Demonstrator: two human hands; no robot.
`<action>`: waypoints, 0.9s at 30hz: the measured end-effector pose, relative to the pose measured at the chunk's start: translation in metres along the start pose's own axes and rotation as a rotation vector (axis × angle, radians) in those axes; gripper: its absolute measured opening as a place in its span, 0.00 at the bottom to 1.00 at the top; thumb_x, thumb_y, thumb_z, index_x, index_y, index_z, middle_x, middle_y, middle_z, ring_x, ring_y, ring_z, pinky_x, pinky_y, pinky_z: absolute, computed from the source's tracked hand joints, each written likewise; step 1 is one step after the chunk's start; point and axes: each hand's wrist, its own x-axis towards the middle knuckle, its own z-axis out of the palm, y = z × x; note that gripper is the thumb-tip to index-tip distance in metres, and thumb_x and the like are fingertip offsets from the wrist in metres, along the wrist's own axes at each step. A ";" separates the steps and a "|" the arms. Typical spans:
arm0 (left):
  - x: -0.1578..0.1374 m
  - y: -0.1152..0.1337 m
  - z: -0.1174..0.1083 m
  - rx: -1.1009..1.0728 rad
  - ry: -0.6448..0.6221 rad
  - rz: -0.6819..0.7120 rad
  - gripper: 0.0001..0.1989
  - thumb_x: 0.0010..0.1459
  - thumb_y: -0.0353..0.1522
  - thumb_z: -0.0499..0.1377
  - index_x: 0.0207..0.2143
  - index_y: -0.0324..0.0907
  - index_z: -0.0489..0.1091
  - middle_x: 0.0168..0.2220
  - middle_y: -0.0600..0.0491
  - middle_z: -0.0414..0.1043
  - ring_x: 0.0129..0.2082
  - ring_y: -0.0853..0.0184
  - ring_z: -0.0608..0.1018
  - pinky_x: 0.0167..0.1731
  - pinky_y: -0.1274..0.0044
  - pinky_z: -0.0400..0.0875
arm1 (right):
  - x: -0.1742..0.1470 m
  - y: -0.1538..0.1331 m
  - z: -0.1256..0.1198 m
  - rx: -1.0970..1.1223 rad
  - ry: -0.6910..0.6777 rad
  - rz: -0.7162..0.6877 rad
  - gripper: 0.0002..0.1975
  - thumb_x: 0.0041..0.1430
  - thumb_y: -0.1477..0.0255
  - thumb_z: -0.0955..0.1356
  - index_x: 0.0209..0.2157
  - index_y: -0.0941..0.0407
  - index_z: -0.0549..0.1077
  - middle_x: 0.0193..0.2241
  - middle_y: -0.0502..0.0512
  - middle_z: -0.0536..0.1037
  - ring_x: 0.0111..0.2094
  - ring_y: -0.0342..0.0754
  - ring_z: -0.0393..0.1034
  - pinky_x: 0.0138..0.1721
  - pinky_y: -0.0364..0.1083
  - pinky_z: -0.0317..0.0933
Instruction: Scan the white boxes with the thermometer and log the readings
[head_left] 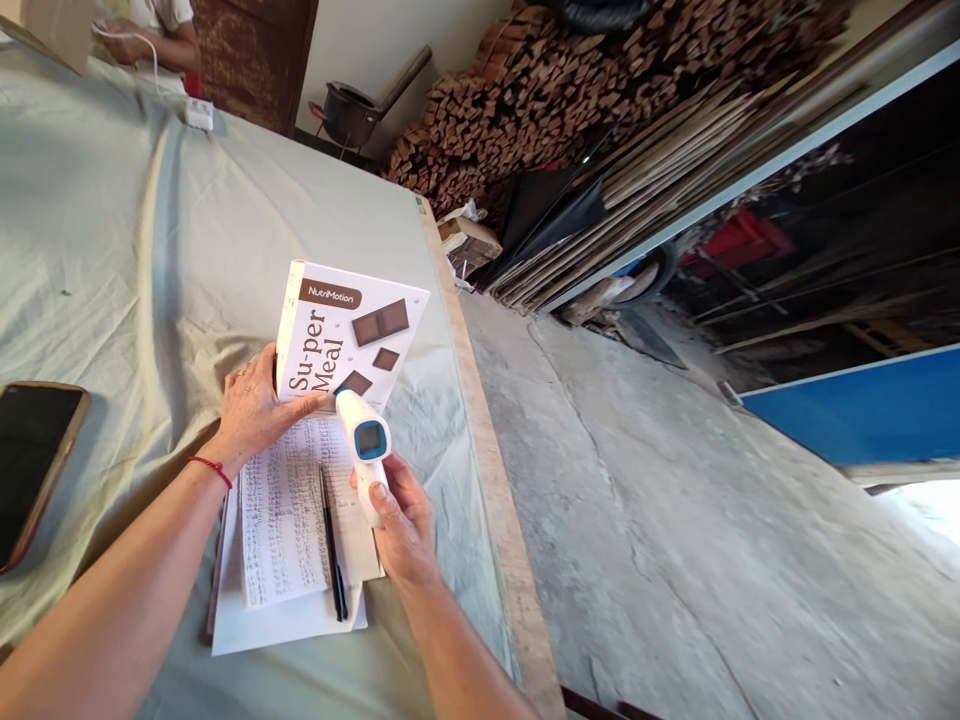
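My left hand (259,405) grips the lower left side of a white NutriMotion box (337,340), which stands tilted on the cloth with its printed front towards me. A red cord circles that wrist. In my right hand (405,520) is a white infrared thermometer (364,440), held by its handle; its blue-framed screen faces me and its nose is close to the box's lower front. I cannot tell whether they touch. Below both hands lie handwritten sheets (281,530) on a notebook, with a black pen (331,550) across them.
A phone (37,470) lies at the left on the cloth-covered table (225,200). A white plug adapter (199,113) sits near the far edge, close to another person (161,40). Beyond the table's right edge are concrete floor (637,520), stacked firewood (540,90) and a dark pot (349,113).
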 end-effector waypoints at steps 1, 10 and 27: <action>0.000 -0.001 0.000 0.000 -0.001 0.005 0.30 0.56 0.52 0.66 0.54 0.47 0.64 0.54 0.48 0.76 0.56 0.47 0.75 0.57 0.50 0.62 | 0.000 0.000 0.000 0.003 0.000 0.006 0.22 0.53 0.55 0.76 0.46 0.50 0.76 0.42 0.56 0.82 0.41 0.52 0.76 0.42 0.52 0.70; 0.000 -0.007 0.003 0.016 0.008 0.046 0.31 0.57 0.55 0.63 0.54 0.46 0.63 0.54 0.47 0.75 0.55 0.45 0.75 0.55 0.50 0.63 | 0.000 0.000 -0.002 -0.024 0.007 -0.010 0.22 0.53 0.55 0.75 0.46 0.51 0.76 0.38 0.54 0.82 0.38 0.51 0.76 0.42 0.52 0.70; 0.002 -0.012 0.002 0.092 0.089 0.052 0.39 0.57 0.39 0.61 0.68 0.45 0.49 0.68 0.40 0.57 0.69 0.46 0.60 0.68 0.48 0.49 | 0.015 0.007 -0.021 -0.680 0.267 -0.341 0.17 0.59 0.60 0.72 0.47 0.53 0.76 0.50 0.61 0.79 0.51 0.56 0.74 0.54 0.57 0.67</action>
